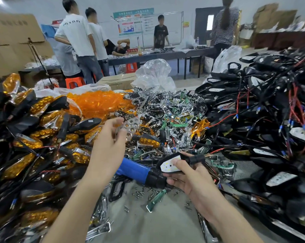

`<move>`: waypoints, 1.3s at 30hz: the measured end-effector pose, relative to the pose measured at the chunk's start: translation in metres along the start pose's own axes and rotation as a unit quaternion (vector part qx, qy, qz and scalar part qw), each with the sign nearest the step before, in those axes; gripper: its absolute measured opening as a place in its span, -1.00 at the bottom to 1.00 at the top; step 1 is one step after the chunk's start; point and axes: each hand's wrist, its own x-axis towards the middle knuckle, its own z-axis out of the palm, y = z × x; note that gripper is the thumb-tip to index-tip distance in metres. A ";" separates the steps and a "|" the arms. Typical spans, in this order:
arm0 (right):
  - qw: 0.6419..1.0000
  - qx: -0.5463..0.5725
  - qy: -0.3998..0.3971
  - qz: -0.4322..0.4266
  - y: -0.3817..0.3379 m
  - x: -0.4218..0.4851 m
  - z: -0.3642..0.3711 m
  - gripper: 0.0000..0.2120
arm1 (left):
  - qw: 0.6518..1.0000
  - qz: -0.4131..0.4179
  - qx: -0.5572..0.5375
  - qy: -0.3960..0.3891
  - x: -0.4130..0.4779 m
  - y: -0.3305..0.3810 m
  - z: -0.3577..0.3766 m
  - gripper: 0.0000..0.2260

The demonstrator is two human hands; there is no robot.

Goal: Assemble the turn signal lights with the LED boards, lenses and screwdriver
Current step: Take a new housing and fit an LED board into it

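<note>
My left hand (109, 137) pinches a chrome reflector plate (130, 128) with round holes, lifted over the parts heap. My right hand (186, 176) grips a black turn signal housing (188, 159) that has a white LED board (171, 164) seated in it, my thumb lying on the board. The same hand also holds the blue and black electric screwdriver (139, 172), which points left across the table. Loose screws (139, 192) lie scattered on the grey table below.
Finished amber-lensed signals (34, 137) pile up on the left. A bag of orange lenses (99, 102) and a heap of chrome reflectors (162, 106) sit in the middle. Black housings with wires (262, 111) fill the right. Several people stand at tables behind.
</note>
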 end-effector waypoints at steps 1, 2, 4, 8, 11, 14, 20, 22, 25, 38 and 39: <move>1.000 0.004 0.001 0.004 0.000 0.000 0.000 -0.69 | 0.994 -0.038 -0.103 0.000 -0.012 0.002 0.002 -0.79; 1.000 0.008 0.004 0.008 0.000 0.001 0.001 -0.68 | 0.978 -0.074 -0.197 -0.001 -0.023 0.003 0.005 -0.74; 1.000 0.010 0.008 0.009 0.000 0.001 0.001 -0.65 | 0.938 -0.126 -0.321 -0.014 -0.039 0.002 0.014 -0.65; 1.000 0.008 0.018 0.006 -0.001 0.000 0.002 -0.65 | 0.949 -0.116 -0.290 -0.043 -0.064 -0.005 0.028 -0.74; 1.000 0.003 0.023 -0.001 -0.002 0.000 0.003 -0.66 | 0.984 -0.006 -0.158 -0.088 -0.080 -0.009 0.031 -0.79; 1.000 0.003 0.020 -0.009 -0.002 -0.001 0.004 -0.68 | 0.987 0.103 -0.046 -0.112 -0.087 -0.013 0.035 -0.79; 1.000 -0.003 0.017 -0.012 -0.003 -0.001 0.003 -0.68 | 0.970 0.175 0.110 -0.124 -0.088 -0.011 0.038 -0.68; 1.000 -0.006 0.020 -0.015 -0.002 0.000 0.002 -0.69 | 0.968 0.181 0.129 -0.120 -0.088 -0.009 0.039 -0.67; 0.999 0.000 0.023 -0.023 0.001 0.001 0.000 -0.68 | 0.966 0.189 0.144 -0.105 -0.088 -0.007 0.039 -0.69; 0.999 -0.001 0.014 -0.031 0.003 0.005 -0.002 -0.74 | 0.967 0.196 0.135 -0.088 -0.088 -0.010 0.042 -0.74; 0.999 0.003 0.020 -0.027 0.003 0.005 -0.002 -0.77 | 0.967 0.197 0.136 -0.086 -0.088 -0.011 0.043 -0.74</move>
